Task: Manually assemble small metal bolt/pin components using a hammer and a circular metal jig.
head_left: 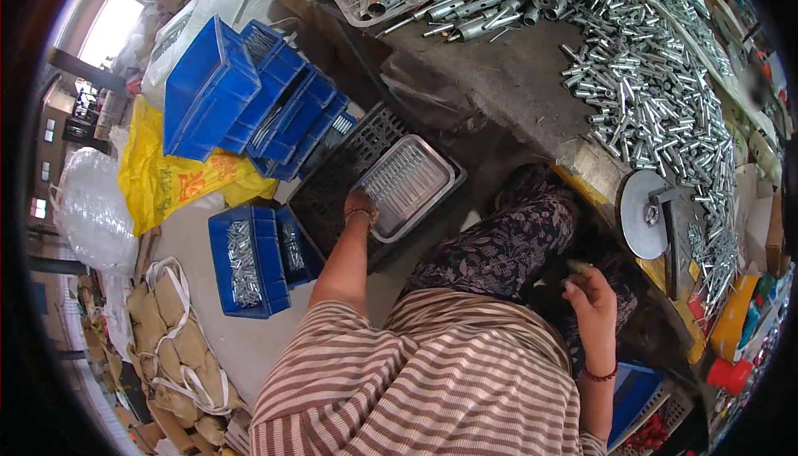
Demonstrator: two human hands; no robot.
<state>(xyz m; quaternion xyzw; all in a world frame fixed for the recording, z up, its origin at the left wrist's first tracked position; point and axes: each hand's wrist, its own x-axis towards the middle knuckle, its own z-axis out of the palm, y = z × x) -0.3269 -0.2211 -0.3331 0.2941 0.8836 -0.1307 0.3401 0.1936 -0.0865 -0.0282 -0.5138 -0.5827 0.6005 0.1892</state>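
The left hand (360, 205) hides part of the metal tray (445, 175), its fingers too small to tell apart

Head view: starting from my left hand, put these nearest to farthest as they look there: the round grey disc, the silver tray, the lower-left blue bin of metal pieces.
From the left hand:
1. Silver tray: right beside it, rightward.
2. Blue bin: to its lower left.
3. Grey disc: far right, at the bench edge.

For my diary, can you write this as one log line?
left grip: at left edge of metal tray | metal tray: rows of metal pins, over black crate | right grip: near patterned trousers
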